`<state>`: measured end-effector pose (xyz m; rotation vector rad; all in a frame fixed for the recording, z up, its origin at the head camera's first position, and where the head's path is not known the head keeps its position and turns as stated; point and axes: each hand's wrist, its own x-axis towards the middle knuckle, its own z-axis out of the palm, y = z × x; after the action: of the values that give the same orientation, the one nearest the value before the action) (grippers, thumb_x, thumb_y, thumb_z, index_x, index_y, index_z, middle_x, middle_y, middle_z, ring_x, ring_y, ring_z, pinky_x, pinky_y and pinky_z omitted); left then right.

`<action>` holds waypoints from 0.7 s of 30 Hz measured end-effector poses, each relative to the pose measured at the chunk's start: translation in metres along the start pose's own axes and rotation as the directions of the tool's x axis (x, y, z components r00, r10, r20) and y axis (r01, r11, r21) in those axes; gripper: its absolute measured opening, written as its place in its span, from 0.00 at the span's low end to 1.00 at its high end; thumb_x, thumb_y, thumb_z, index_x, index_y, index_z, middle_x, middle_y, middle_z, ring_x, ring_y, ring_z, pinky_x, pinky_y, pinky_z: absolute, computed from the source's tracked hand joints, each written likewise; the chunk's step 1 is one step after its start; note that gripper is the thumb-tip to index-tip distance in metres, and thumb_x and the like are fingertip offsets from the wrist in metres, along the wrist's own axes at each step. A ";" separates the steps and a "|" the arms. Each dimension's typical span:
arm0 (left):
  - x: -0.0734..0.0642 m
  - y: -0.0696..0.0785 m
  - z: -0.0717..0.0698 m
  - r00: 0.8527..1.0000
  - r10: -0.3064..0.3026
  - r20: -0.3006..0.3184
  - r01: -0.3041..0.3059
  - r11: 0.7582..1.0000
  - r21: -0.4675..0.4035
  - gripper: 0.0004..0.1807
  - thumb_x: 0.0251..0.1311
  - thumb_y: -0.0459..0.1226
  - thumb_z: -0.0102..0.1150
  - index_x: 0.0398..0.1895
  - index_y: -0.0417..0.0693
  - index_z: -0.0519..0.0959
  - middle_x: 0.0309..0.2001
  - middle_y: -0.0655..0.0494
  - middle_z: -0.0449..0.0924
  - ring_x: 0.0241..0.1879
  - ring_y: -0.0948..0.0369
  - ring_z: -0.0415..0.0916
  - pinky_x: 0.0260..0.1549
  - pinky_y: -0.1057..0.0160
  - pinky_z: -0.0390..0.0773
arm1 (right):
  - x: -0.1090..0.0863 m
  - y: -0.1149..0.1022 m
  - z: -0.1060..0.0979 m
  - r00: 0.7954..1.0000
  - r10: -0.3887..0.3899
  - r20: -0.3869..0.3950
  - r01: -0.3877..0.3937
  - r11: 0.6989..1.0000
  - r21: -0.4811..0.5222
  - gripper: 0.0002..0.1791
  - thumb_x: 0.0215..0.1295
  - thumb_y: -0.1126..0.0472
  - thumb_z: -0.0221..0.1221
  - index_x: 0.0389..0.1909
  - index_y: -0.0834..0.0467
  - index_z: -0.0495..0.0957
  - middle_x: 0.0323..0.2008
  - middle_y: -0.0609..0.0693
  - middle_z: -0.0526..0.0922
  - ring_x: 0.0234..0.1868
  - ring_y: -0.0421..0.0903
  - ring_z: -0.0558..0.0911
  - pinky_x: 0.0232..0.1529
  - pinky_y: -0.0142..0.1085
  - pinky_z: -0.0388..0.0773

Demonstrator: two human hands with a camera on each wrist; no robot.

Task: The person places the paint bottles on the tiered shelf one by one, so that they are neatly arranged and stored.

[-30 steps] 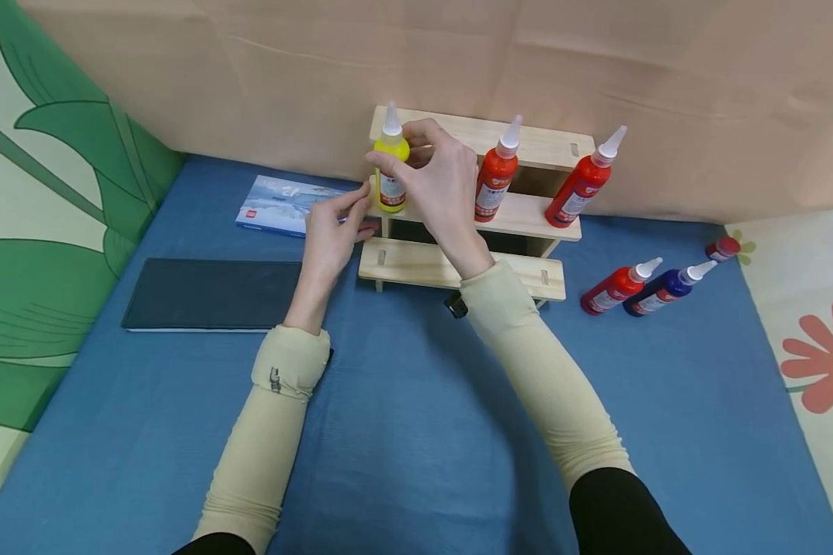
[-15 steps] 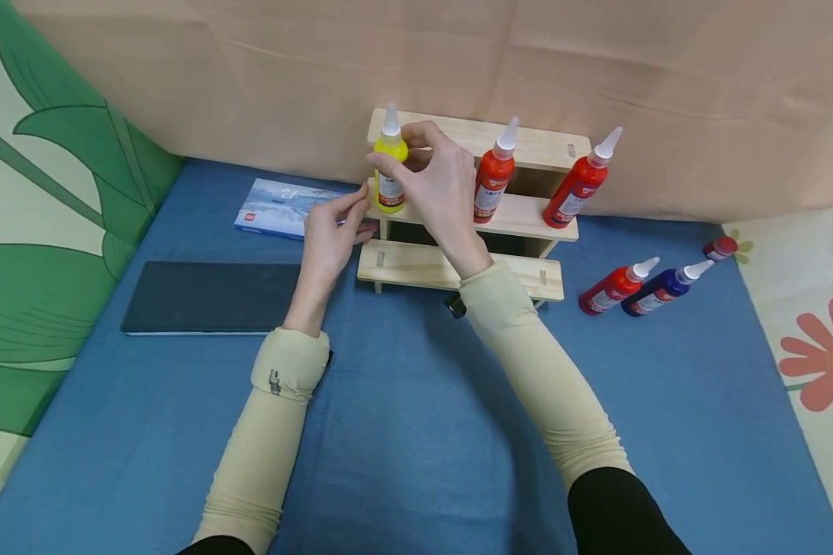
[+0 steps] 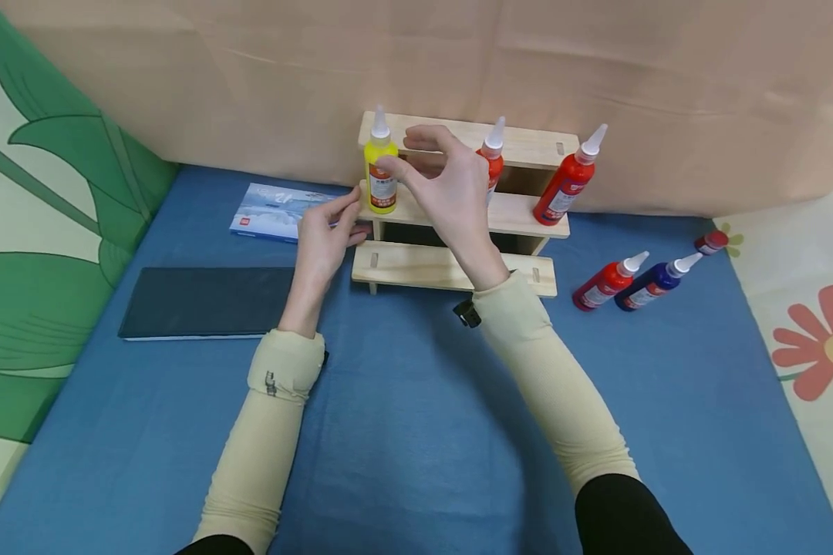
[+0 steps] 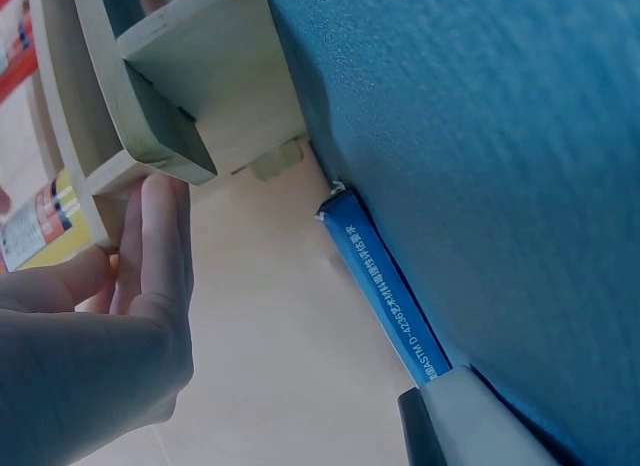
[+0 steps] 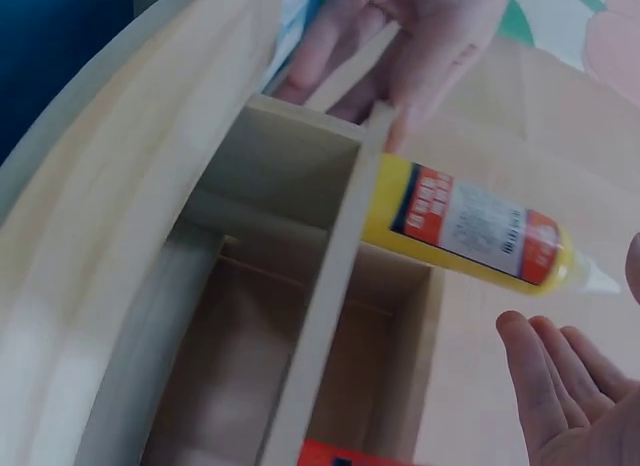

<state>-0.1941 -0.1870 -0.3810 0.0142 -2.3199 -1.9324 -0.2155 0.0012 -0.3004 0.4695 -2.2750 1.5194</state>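
Observation:
A yellow squeeze bottle (image 3: 381, 185) with a white pointed nozzle stands upright at the left end of the middle step of a wooden tiered shelf (image 3: 416, 264). My right hand (image 3: 458, 193) is just right of it, thumb and fingers spread apart; the right wrist view shows a gap between these fingers (image 5: 545, 361) and the bottle. My left hand (image 3: 322, 239) pinches the left end of that same step, thumb at its edge and fingers beneath. A red bottle (image 3: 494, 163), partly hidden by my right hand, and another red bottle (image 3: 564, 189) share the step.
Right of the shelf, a red bottle (image 3: 605, 285) and a dark blue bottle (image 3: 655, 285) stand on the blue cloth (image 3: 403, 432), with a small red-lidded jar (image 3: 711, 242) behind. At left lie a flat blue box (image 3: 267, 210) and a dark notebook (image 3: 204, 302). A beige backdrop (image 3: 284, 92) rises behind.
My right hand has let go of the yellow bottle and moved slightly right, its fingers spreading. The bottle stays standing on the step. My left hand keeps its place at the shelf's end.

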 end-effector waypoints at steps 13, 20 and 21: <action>0.003 -0.003 0.003 1.000 0.021 -0.020 -0.021 1.000 0.009 0.20 0.82 0.34 0.56 0.72 0.40 0.78 0.66 0.39 0.80 0.48 0.41 0.88 0.45 0.62 0.91 | -0.025 -0.003 -0.043 0.997 -0.067 -0.041 0.066 0.998 -0.017 0.24 0.65 0.57 0.78 0.57 0.65 0.86 0.50 0.52 0.91 0.49 0.45 0.90 0.51 0.40 0.89; 0.003 -0.002 0.006 1.000 0.016 -0.012 -0.016 1.000 0.001 0.20 0.82 0.34 0.56 0.72 0.41 0.78 0.66 0.38 0.80 0.48 0.40 0.88 0.45 0.62 0.91 | -0.042 -0.005 -0.071 0.999 -0.006 -0.043 0.006 1.000 -0.006 0.22 0.66 0.58 0.77 0.57 0.63 0.87 0.52 0.50 0.90 0.49 0.45 0.90 0.52 0.38 0.91; 0.003 -0.002 0.006 1.000 0.015 -0.009 -0.015 1.000 0.001 0.20 0.82 0.34 0.55 0.72 0.41 0.77 0.66 0.38 0.80 0.48 0.40 0.88 0.46 0.62 0.91 | -0.045 -0.004 -0.075 0.999 0.002 -0.045 -0.002 1.000 -0.004 0.21 0.66 0.59 0.77 0.57 0.62 0.87 0.52 0.50 0.90 0.50 0.45 0.90 0.52 0.36 0.90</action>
<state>-0.1982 -0.1819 -0.3840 0.0053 -2.3081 -1.9204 -0.1655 0.0724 -0.2916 0.4275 -2.2452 1.5105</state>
